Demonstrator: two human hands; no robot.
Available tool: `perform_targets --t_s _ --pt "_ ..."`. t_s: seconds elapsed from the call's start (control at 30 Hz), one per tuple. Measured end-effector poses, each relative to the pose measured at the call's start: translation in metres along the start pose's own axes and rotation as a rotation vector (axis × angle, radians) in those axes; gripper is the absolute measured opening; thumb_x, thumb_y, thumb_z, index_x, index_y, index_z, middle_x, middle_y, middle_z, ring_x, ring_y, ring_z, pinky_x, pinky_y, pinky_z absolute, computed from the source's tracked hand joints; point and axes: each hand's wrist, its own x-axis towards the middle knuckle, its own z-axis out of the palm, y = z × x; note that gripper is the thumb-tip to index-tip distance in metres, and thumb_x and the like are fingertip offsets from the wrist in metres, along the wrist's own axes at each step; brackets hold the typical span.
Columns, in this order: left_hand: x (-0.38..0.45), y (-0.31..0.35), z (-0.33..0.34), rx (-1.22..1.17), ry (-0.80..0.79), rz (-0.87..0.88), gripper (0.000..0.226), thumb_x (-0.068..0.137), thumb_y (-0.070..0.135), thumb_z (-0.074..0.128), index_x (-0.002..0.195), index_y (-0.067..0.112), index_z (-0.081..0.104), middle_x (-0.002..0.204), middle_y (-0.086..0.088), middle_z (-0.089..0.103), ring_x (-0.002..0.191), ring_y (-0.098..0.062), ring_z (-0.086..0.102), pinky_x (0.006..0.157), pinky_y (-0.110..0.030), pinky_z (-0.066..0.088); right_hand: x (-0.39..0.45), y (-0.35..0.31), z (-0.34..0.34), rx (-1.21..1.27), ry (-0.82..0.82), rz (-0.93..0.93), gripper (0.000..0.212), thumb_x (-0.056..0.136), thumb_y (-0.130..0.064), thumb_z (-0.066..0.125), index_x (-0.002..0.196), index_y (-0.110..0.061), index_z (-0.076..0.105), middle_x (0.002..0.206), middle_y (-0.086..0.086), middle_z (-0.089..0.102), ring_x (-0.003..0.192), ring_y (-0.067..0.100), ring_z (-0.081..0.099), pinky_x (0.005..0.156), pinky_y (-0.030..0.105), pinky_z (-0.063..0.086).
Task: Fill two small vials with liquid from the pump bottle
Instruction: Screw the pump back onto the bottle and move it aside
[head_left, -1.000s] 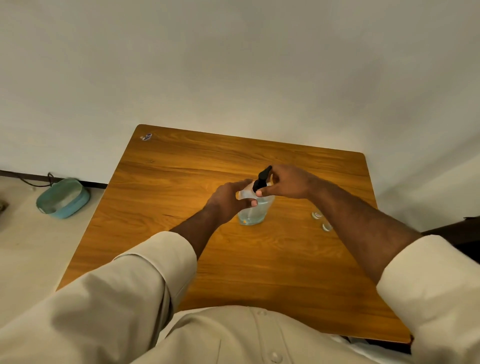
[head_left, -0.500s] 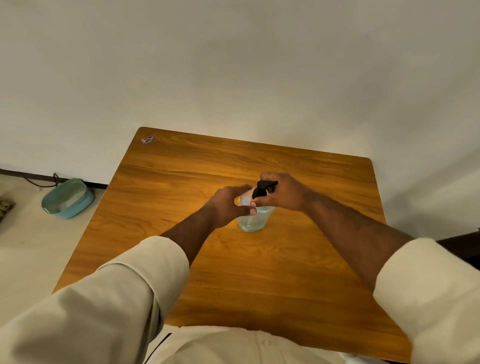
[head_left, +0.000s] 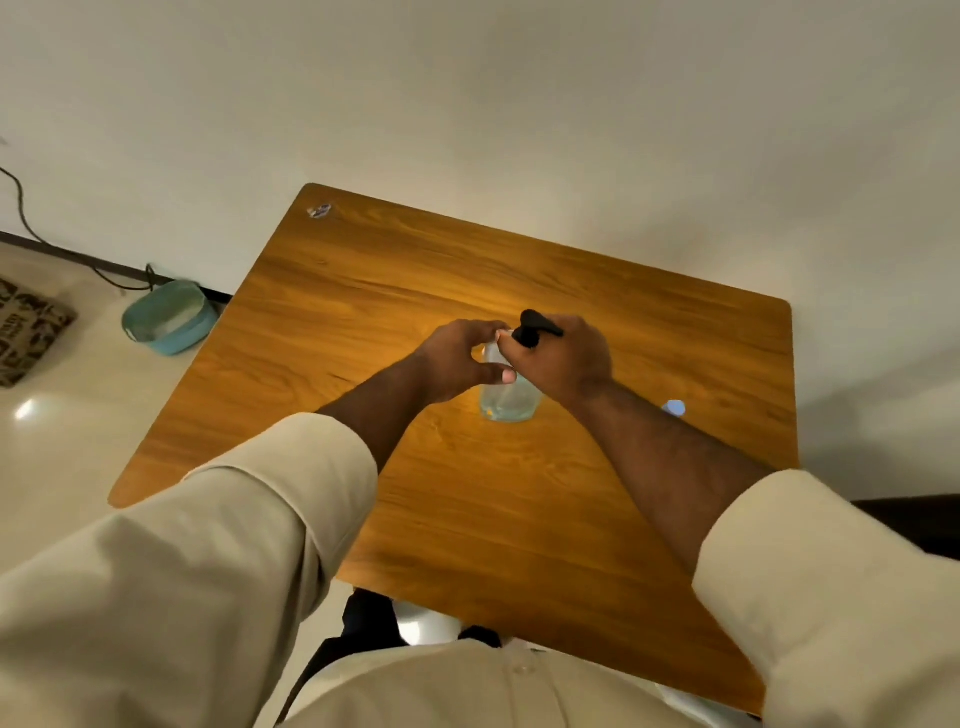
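Observation:
A clear pump bottle (head_left: 509, 402) holding pale liquid stands upright near the middle of the wooden table (head_left: 363, 291). My left hand (head_left: 460, 361) wraps around its upper body from the left. My right hand (head_left: 563, 358) grips the black pump head (head_left: 535, 327), whose spout points right. One small vial (head_left: 674, 408) shows just past my right forearm on the table; a second vial is hidden behind that arm.
A small wrapper-like scrap (head_left: 319, 210) lies at the table's far left corner. On the floor to the left sit a teal basin (head_left: 169, 317), a cable and a patterned mat (head_left: 26, 332). A white wall runs close behind the table.
The pump spout has turned from pointing away to pointing right under my right hand. My head has moved, so the table now looks rotated and one vial reappears by my forearm.

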Motion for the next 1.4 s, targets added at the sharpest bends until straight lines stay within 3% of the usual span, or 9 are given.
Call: perform_targets --t_s 0.1,0.17,0.27,0.33,0.47,0.7,1.0,1.13,1.4 --pt "-0.003 0.002 -0.001 0.029 0.009 -0.006 0.077 0.077 0.028 0.08 0.144 0.017 0.042 0.149 -0.002 0.044 0.141 -0.019 0.035 0.109 -0.029 0.032 -0.005 -0.002 -0.003 -0.034 -0.004 0.055 0.042 0.064 -0.076 0.056 0.063 -0.034 0.058 0.059 -0.014 0.058 0.06 0.01 0.058 0.05 0.022 0.035" --pt "-0.005 -0.001 -0.002 0.029 0.028 -0.026 0.085 0.076 0.032 0.08 0.147 0.017 0.035 0.15 -0.005 0.042 0.14 -0.021 0.035 0.102 -0.026 0.033 -0.007 0.01 -0.01 -0.066 -0.044 -0.011 0.053 0.058 -0.084 0.053 0.081 -0.038 0.059 0.083 -0.011 0.06 0.077 0.012 0.059 0.057 0.027 0.044" --pt "-0.011 -0.012 -0.004 -0.028 0.044 -0.092 0.095 0.074 0.037 0.081 0.151 0.023 0.026 0.144 -0.008 0.048 0.133 -0.026 0.042 0.092 -0.029 0.039 -0.011 0.031 -0.015 0.017 -0.289 -0.084 0.083 0.06 -0.072 0.068 0.13 -0.034 0.044 0.134 0.0 0.04 0.121 0.018 0.041 0.095 0.039 0.045" --pt "-0.015 -0.019 -0.013 0.011 0.001 -0.112 0.099 0.073 0.039 0.081 0.152 0.026 0.021 0.141 -0.008 0.048 0.131 -0.027 0.044 0.09 -0.03 0.04 -0.011 0.033 -0.009 0.104 -0.444 -0.084 0.095 0.06 -0.051 0.083 0.139 -0.031 0.035 0.145 -0.003 0.03 0.129 0.012 0.032 0.105 0.036 0.038" --pt "-0.013 -0.03 -0.044 0.204 -0.06 -0.093 0.103 0.072 0.04 0.081 0.153 0.026 0.018 0.151 -0.01 0.039 0.139 -0.029 0.035 0.107 -0.038 0.037 0.0 0.018 0.012 0.288 -0.344 0.082 0.086 0.055 -0.024 0.091 0.131 -0.018 0.051 0.13 0.005 0.052 0.117 0.022 0.053 0.096 0.043 0.05" --pt "0.004 -0.066 -0.154 0.374 -0.019 -0.07 0.101 0.071 0.04 0.082 0.152 0.021 0.023 0.154 -0.009 0.034 0.141 -0.029 0.029 0.111 -0.041 0.032 0.058 -0.065 0.065 0.281 -0.148 0.06 0.082 0.056 -0.03 0.09 0.129 -0.024 0.051 0.122 -0.005 0.055 0.107 0.015 0.053 0.084 0.031 0.051" --pt "0.068 -0.142 -0.294 0.562 0.076 -0.125 0.086 0.078 0.04 0.076 0.149 0.024 0.03 0.155 -0.01 0.03 0.14 -0.036 0.029 0.112 -0.051 0.031 0.197 -0.17 0.151 0.364 -0.089 0.01 0.073 0.06 -0.029 0.088 0.124 -0.024 0.053 0.113 -0.01 0.059 0.101 0.008 0.056 0.075 0.012 0.047" --pt "0.103 -0.169 -0.322 0.54 0.082 -0.139 0.083 0.078 0.038 0.075 0.147 0.02 0.033 0.149 -0.015 0.038 0.134 -0.039 0.037 0.107 -0.056 0.037 0.248 -0.188 0.188 0.363 -0.083 -0.008 0.08 0.063 -0.027 0.087 0.133 -0.023 0.049 0.12 -0.011 0.053 0.111 0.009 0.05 0.087 0.019 0.044" --pt "0.141 -0.201 -0.313 0.641 -0.045 -0.115 0.079 0.079 0.023 0.077 0.146 0.015 0.034 0.146 -0.011 0.042 0.127 -0.034 0.045 0.098 -0.047 0.048 0.297 -0.186 0.22 0.34 -0.121 0.049 0.08 0.067 -0.026 0.085 0.136 -0.021 0.046 0.131 -0.003 0.056 0.116 0.011 0.05 0.092 0.026 0.046"
